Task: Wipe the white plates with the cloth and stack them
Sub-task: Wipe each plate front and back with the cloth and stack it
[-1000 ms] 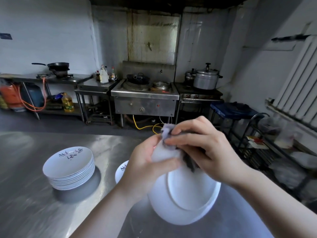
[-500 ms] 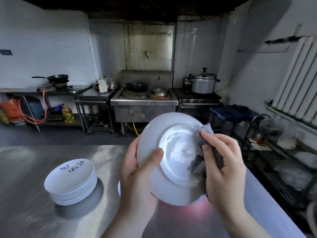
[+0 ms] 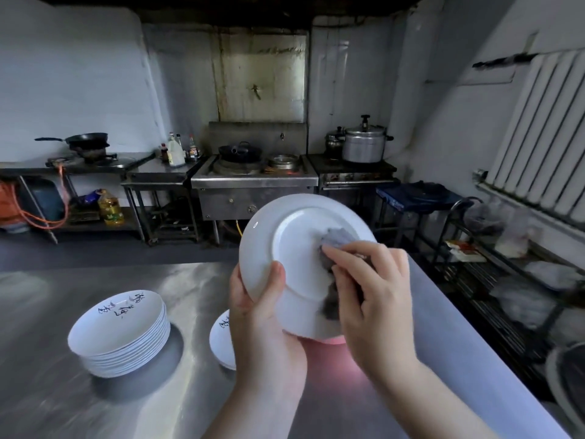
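Head view, from left to right: at the lower left we see a tall stack of plates (image 3: 118, 334) sitting on the steel table (image 3: 47, 400). We think those may be done. Near the middle, a second short pile (image 3: 222, 339) peeks out behind our left hand (image 3: 264, 315); we cannot tell if it is wiped. That hand grips the rim of a white plate (image 3: 285, 245), held up with its bottom facing us. Our right hand (image 3: 372, 293) pinches the cloth (image 3: 338, 240) and presses it on the plate. Wiping and stacking this one are left.
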The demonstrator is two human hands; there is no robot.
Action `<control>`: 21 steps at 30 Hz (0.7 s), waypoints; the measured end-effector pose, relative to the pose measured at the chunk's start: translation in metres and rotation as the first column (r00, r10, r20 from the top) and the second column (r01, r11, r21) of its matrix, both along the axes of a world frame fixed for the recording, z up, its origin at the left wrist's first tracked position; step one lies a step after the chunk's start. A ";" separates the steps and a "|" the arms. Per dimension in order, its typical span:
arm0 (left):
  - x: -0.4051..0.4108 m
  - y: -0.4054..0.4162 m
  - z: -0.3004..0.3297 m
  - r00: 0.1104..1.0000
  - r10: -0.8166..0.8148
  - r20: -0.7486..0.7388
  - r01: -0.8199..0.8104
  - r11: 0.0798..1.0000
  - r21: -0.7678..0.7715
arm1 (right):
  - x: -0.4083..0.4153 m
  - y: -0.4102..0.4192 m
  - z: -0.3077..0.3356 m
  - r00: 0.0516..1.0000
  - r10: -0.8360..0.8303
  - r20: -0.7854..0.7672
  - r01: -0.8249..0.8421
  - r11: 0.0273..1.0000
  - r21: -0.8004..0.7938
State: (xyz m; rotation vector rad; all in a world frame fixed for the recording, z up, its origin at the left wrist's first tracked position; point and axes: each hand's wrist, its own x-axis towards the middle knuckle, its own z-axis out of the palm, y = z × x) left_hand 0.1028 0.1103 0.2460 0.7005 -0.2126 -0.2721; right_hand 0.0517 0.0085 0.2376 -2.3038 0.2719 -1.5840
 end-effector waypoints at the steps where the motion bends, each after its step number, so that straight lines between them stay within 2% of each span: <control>1: -0.001 -0.003 0.002 0.999 -0.025 -0.023 0.024 0.999 -0.028 | 0.004 0.008 -0.002 1.000 -0.006 0.009 0.006 0.999 -0.032; 4: 0.007 -0.005 0.009 0.994 -0.094 -0.060 0.088 0.992 -0.092 | 0.004 0.021 -0.020 0.999 0.036 0.001 -0.034 0.969 -0.244; 6: 0.014 -0.003 0.010 0.995 -0.096 -0.033 0.093 0.992 -0.086 | -0.002 0.012 -0.028 0.996 0.068 0.055 -0.050 0.958 -0.282; 9: 0.017 -0.001 0.006 0.997 -0.077 -0.026 0.075 0.995 -0.061 | -0.008 -0.006 -0.031 0.987 0.061 0.145 -0.032 0.981 -0.194; 12: 0.018 0.004 -0.004 0.997 -0.075 -0.017 0.074 0.997 -0.015 | -0.010 -0.024 -0.029 0.987 0.002 0.163 0.006 0.999 -0.051; 16: 0.019 0.018 -0.021 0.987 -0.158 0.004 0.157 0.986 0.061 | -0.011 -0.039 -0.020 0.992 0.014 0.128 -0.024 0.997 0.077; 21: 0.026 0.038 -0.045 0.947 -0.267 0.180 0.230 0.952 0.202 | -0.010 -0.036 -0.017 0.997 0.079 0.012 -0.080 0.986 0.146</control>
